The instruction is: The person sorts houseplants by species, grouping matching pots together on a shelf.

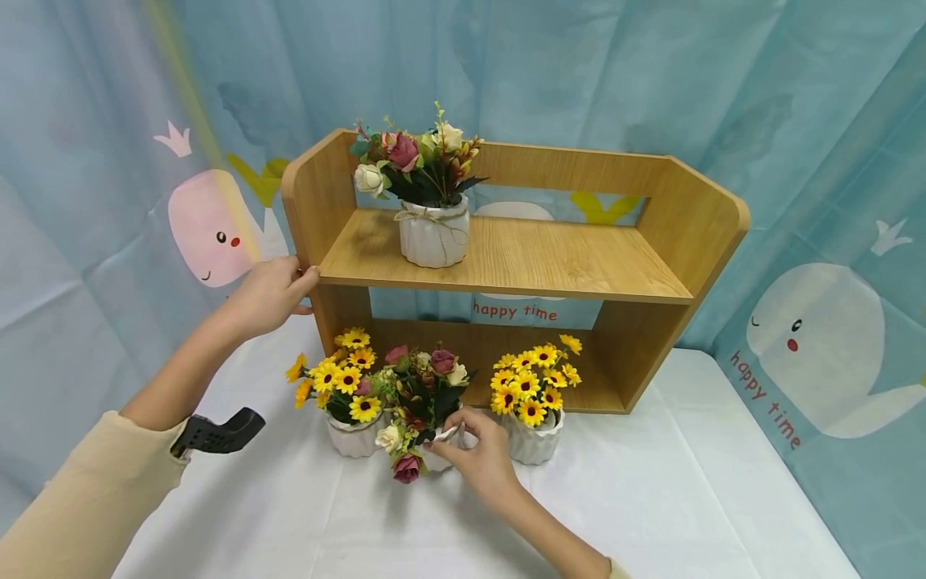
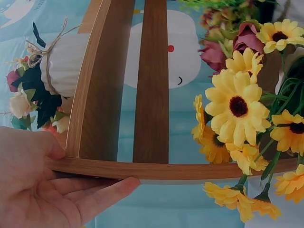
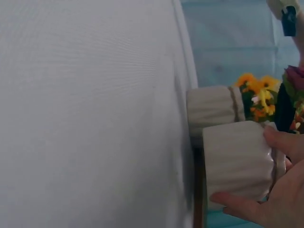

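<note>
My left hand (image 1: 271,297) grips the edge of the wooden shelf's (image 1: 506,269) left side panel. In the left wrist view the thumb lies on one face of that panel and the fingers on the other. The right hand (image 1: 481,458) holds a white flowerpot (image 3: 240,161) of artificial roses (image 1: 427,386) by its rim, in front of the shelf. In the right wrist view, thumb and fingers lie around this ribbed pot. On either side of it stand pots of yellow artificial sunflowers, one on the left (image 1: 354,438) and one on the right (image 1: 535,442).
Another white pot (image 1: 434,237) with mixed roses and a twine bow stands on the upper shelf board, toward the left. A white cloth (image 1: 651,498) covers the table. Behind hangs a light-blue curtain (image 1: 550,72). A black strap mount (image 1: 220,433) sticks out from the left sleeve.
</note>
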Available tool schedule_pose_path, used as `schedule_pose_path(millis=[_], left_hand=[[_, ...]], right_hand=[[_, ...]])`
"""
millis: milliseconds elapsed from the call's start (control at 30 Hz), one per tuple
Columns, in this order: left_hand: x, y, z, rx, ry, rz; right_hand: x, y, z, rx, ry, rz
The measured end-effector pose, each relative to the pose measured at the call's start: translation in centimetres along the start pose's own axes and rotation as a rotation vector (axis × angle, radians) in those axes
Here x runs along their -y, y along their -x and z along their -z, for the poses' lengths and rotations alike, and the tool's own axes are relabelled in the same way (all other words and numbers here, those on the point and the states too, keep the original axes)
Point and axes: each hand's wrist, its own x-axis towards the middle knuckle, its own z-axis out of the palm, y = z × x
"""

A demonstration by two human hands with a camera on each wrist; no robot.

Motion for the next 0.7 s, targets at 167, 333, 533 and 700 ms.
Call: schedule_pose_path(millis=[167,333,533,700], left_hand=[[0.1,-0.1,0.0,-0.002,0.000,-0.011],[0.2,0.0,0.1,-0.005,-0.002,-0.025],[0.2,-0.1,0.1,-0.002,0.003,-0.032],[0.2,-0.2,0.1,0.001,-0.006,-0.033]], right_hand=[[0.9,-0.2,0.9,-0.001,-0.005,-0.002],[1.7,-0.4,1.8,-0.002,0.008,0.000],[3.0,-0.7,3.1,0.031,-0.034,0.009],[4.1,-1.0,4.3,0.040,-0.030,-0.002]])
